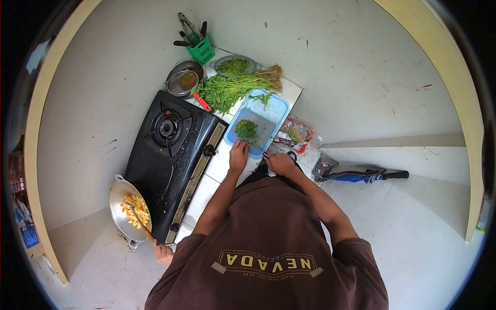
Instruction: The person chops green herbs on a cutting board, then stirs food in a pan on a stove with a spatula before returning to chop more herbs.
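My left hand (238,157) has its fingers bent together at the lower edge of a pile of finely chopped greens (246,128). The pile sits on a translucent board across a light blue tray (279,106). In my right hand (280,163), closed at the tray's near right corner, is the handle of a knife (265,154); its blade is hard to make out. A few loose leaves (262,98) lie at the tray's far end.
Behind the tray lie leafy greens (227,91), a red-handled tool (202,102) and a bowl of cut greens (233,66). A black stove (161,150) stands left. Another person's hand (163,253) holds a spatula in a pan (120,206). Plastic bags (297,132) lie right.
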Tool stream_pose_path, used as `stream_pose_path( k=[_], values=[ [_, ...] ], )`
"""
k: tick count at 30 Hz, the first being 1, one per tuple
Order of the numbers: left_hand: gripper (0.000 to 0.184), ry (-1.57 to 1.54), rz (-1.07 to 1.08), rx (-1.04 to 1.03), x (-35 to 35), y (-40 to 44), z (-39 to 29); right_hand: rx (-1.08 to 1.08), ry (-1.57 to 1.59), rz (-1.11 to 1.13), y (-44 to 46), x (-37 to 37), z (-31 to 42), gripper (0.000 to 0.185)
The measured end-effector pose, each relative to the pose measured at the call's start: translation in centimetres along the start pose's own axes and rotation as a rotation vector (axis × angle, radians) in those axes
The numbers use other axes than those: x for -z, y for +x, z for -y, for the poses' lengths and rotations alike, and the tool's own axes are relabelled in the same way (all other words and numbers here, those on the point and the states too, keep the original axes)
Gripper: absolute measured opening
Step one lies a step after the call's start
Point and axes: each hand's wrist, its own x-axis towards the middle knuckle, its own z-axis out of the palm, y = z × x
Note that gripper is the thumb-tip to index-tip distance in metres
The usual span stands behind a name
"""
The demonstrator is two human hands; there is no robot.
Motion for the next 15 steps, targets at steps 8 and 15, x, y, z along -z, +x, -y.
stream_pose_path(
  k=[8, 15],
  values=[
    [0.006, -0.068, -0.025, 0.035, -0.1, 0.1, 0.2, 0.000, 0.000, 0.008, -1.3, -0.5, -1.5, 0.044],
    [0.005, -0.054, -0.003, -0.009, 0.2, 0.2, 0.5, 0.033, 0.030, 0.010, -1.4, 0.0, -1.8, 0.040]
  ],
)
